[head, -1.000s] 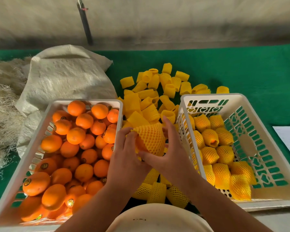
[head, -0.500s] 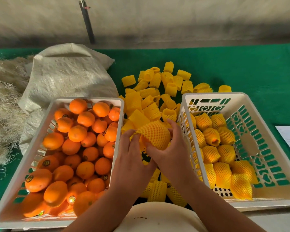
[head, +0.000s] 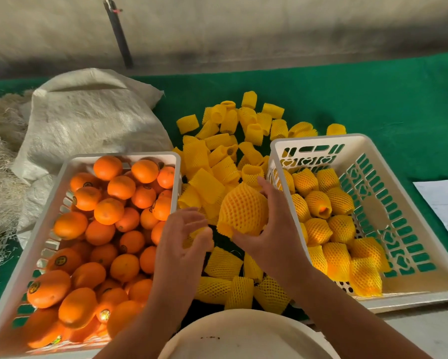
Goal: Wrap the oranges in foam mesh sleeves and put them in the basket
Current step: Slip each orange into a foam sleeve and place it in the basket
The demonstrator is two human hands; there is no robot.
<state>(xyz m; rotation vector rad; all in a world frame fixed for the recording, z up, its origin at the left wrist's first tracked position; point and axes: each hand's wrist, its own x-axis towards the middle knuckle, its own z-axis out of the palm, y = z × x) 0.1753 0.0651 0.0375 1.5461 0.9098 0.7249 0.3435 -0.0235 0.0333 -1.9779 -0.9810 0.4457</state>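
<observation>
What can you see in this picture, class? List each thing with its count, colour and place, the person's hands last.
bare oranges: many, orange, left basket
wrapped oranges: about a dozen, yellow mesh, right basket
loose sleeves: many, yellow, between baskets on green cloth
sack: one, off-white, far left
paper: one, white, right edge
held wrapped orange: one, yellow, centre
left hand: open, touches nothing
right hand: grips held wrapped orange
</observation>
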